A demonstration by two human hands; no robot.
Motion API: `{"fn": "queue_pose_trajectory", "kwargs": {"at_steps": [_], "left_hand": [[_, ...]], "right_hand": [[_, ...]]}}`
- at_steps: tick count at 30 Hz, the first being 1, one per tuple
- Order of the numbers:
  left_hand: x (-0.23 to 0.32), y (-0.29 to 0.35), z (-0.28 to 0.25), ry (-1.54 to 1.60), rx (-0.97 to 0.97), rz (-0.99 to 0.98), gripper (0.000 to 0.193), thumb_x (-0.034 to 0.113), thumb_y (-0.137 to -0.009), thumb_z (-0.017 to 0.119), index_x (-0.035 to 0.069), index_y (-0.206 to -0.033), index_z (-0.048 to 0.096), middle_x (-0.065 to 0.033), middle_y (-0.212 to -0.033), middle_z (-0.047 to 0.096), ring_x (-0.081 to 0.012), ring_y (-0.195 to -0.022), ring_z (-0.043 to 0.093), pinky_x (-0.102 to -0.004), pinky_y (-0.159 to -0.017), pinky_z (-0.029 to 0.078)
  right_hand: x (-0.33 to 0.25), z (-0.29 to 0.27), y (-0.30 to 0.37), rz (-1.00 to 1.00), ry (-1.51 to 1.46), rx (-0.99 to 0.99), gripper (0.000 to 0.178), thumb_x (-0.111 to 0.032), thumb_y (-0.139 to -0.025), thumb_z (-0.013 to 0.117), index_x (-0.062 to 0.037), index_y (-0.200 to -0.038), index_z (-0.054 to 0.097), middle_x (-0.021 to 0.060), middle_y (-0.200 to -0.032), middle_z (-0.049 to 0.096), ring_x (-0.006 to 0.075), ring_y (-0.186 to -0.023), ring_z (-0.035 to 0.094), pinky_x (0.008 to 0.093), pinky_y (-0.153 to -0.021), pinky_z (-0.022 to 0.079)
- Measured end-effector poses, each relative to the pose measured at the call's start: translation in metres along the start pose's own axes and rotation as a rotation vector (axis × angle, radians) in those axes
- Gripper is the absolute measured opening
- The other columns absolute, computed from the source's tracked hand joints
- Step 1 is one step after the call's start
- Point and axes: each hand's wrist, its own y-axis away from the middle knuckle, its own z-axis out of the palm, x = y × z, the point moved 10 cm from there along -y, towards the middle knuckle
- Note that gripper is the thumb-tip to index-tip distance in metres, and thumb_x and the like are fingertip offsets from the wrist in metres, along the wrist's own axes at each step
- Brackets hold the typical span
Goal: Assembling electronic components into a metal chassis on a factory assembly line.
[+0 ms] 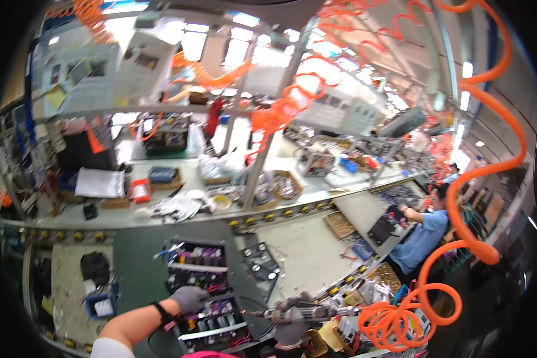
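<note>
Room fades into the black fisheye rim; windows behind the shelving are blown out, detail lost there. Pale tabletop point(304, 238) spans the area ahead of both hands, bordered by rails with yellow rollers. Orange coiled hose point(488, 255) drops in from above, loops bunched just right of the right hand. Co-worker in light blue point(419, 235) well off to its far right, partly behind the hose. Dark green board point(137, 244) ahead of the left hand, two open black-framed electronics units on it: far unit point(200, 259) just beyond that hand, near unit point(218, 322) just to its right, lower edge cut off. Right hand point(289, 327), gloved, wrapped around a powered driver point(325, 312); nose points left at near unit's right side, contact not readable. Left hand point(190, 298), grey glove, fingers together at near unit's upper-left corner; can't tell if gripping.
</note>
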Motion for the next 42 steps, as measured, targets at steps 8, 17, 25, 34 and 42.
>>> {"fn": "queue_pose_trajectory", "kwargs": {"at_steps": [8,17,25,34,42], "left_hand": [[0.011,-0.009,0.009,-0.315,-0.128,-0.045,0.027,0.031,-0.082,0.055,0.009,-0.094,0.065,-0.0141,-0.090,0.066,-0.0340,-0.084,0.065,-0.0448,-0.072,0.052],[-0.006,0.028,-0.012,0.726,-0.303,-0.071,0.037,0.036,-0.091,0.059,0.012,-0.117,0.064,-0.0091,-0.112,0.065,-0.0199,-0.105,0.059,-0.0317,-0.095,0.043],[0.013,0.028,-0.014,0.075,-0.181,0.050,0.041,0.049,-0.089,0.048,0.015,-0.101,0.068,-0.0167,-0.088,0.065,-0.0354,-0.085,0.062,-0.0423,-0.078,0.049],[0.020,-0.003,-0.011,-0.062,-0.146,0.001,0.036,0.042,-0.087,0.051,0.010,-0.085,0.069,-0.0157,-0.075,0.064,-0.0352,-0.070,0.063,-0.0454,-0.062,0.049],[0.018,0.008,-0.008,-0.005,-0.208,-0.039,0.035,0.042,-0.088,0.051,0.015,-0.099,0.070,-0.0128,-0.084,0.067,-0.0327,-0.080,0.064,-0.0427,-0.069,0.050]], "right_hand": [[0.000,0.002,0.003,0.030,-0.130,0.000,0.053,0.006,-0.081,0.046,-0.0117,-0.131,0.046,0.0148,-0.086,0.057,0.0244,-0.063,0.054,0.0404,-0.053,0.048],[-0.001,-0.028,0.005,-0.074,-0.069,0.059,0.051,0.006,-0.081,0.048,-0.0111,-0.130,0.047,0.0125,-0.097,0.059,0.0276,-0.079,0.057,0.0432,-0.058,0.049],[0.006,0.002,0.012,0.008,-0.069,0.104,0.049,0.008,-0.075,0.052,-0.0045,-0.123,0.048,0.0124,-0.089,0.060,0.0252,-0.085,0.061,0.0447,-0.071,0.054],[0.034,0.047,-0.003,-0.065,0.120,-0.049,0.051,0.005,-0.077,0.054,-0.0041,-0.126,0.044,0.0121,-0.086,0.058,0.0161,-0.065,0.056,0.0348,-0.072,0.052],[0.084,0.054,0.001,0.064,0.215,-0.139,0.053,0.012,-0.073,0.052,-0.0048,-0.122,0.046,0.0094,-0.094,0.058,0.0188,-0.082,0.060,0.0412,-0.082,0.052]]}}
